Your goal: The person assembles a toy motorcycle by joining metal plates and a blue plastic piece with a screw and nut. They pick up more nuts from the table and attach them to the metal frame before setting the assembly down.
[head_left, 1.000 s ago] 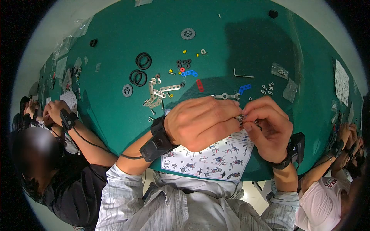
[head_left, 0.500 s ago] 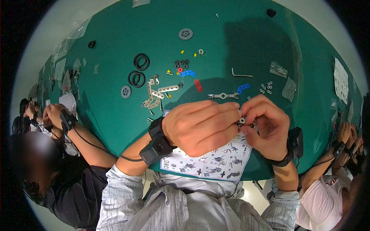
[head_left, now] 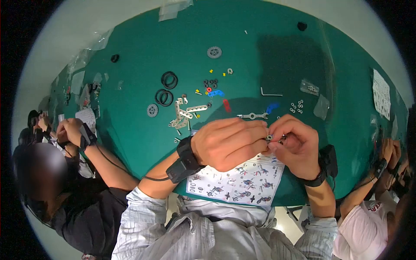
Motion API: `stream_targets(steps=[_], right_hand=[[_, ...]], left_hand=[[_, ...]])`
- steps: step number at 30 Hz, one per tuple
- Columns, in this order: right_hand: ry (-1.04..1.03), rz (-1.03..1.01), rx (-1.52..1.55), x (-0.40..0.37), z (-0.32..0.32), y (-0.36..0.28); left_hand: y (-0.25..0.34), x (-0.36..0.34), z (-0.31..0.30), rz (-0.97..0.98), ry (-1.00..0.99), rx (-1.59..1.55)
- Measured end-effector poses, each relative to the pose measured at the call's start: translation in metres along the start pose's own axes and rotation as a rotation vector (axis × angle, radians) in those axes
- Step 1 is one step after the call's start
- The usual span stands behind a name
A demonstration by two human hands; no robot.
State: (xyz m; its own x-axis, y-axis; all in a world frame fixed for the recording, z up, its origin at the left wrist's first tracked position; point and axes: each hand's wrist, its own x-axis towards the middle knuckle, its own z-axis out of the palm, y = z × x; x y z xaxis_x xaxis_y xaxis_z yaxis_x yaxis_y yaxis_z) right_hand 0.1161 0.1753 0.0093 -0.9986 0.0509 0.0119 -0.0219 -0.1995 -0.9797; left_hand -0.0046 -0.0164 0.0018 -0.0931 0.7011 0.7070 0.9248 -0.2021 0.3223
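Note:
Above the printed instruction sheet (head_left: 236, 184), my two hands meet fingertip to fingertip. A small shiny metal part (head_left: 269, 138), with a round hole in it, sits in the pinch between them. My left hand (head_left: 232, 145) is closed, back upward, its fingertips on the left side of that part. From the right, my right hand (head_left: 299, 145) pinches it with thumb and forefinger, and a darker round end (head_left: 283, 138) shows inside its curled fingers. The exact kind of the part cannot be made out. Just beyond the fingers lie a metal spanner (head_left: 253, 116) and a blue bracket (head_left: 272, 108).
Perforated metal strips (head_left: 184, 113), black tyre rings (head_left: 169, 80), grey wheels (head_left: 214, 52) and a red strip (head_left: 226, 105) lie left of centre. An Allen key (head_left: 271, 94), several nuts (head_left: 297, 106) and plastic bags (head_left: 321, 107) lie right. People sit at both sides.
The camera view has tilted, so the table items appear lower. My hands stay together, and more of the metal part's dark end shows between my right fingers.

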Motion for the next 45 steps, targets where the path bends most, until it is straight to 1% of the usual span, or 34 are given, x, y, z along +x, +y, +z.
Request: stream_targets(steps=[4,8,11,14,18,21,27,30,36,39,45], right_hand=[[0.003,-0.053,-0.092,0.001,0.000,-0.001],[0.019,-0.119,-0.162,0.000,0.001,0.000],[0.002,-0.285,-0.328,0.001,-0.001,-0.001],[0.001,-0.353,-0.373,0.000,-0.002,-0.003],[-0.025,-0.432,-0.456,-0.001,-0.005,-0.005],[-0.046,-0.484,-0.505,0.000,-0.007,-0.006],[0.014,-0.449,-0.481,-0.003,-0.004,-0.002],[0.007,-0.514,-0.520,-0.002,-0.004,-0.005],[0.017,-0.571,-0.594,-0.002,-0.003,-0.010],[0.023,-0.572,-0.595,-0.002,-0.003,-0.009],[0.034,-0.576,-0.609,-0.002,-0.003,-0.009]], left_hand=[[-0.003,0.000,-0.003,-0.001,0.004,-0.052],[0.000,0.002,-0.008,-0.041,0.008,-0.092],[0.001,0.002,-0.005,-0.048,0.035,-0.091],[0.004,0.003,-0.002,-0.066,0.066,-0.143],[0.009,0.002,0.000,-0.072,0.079,-0.138],[0.008,0.001,0.002,-0.044,0.091,-0.135],[0.008,0.001,0.001,-0.062,0.094,-0.158],[0.008,0.002,0.001,-0.057,0.103,-0.170],[0.009,0.004,-0.004,-0.072,0.041,-0.172],[0.009,0.001,0.000,-0.104,0.072,-0.203],[0.010,0.003,-0.003,-0.106,0.071,-0.180]])
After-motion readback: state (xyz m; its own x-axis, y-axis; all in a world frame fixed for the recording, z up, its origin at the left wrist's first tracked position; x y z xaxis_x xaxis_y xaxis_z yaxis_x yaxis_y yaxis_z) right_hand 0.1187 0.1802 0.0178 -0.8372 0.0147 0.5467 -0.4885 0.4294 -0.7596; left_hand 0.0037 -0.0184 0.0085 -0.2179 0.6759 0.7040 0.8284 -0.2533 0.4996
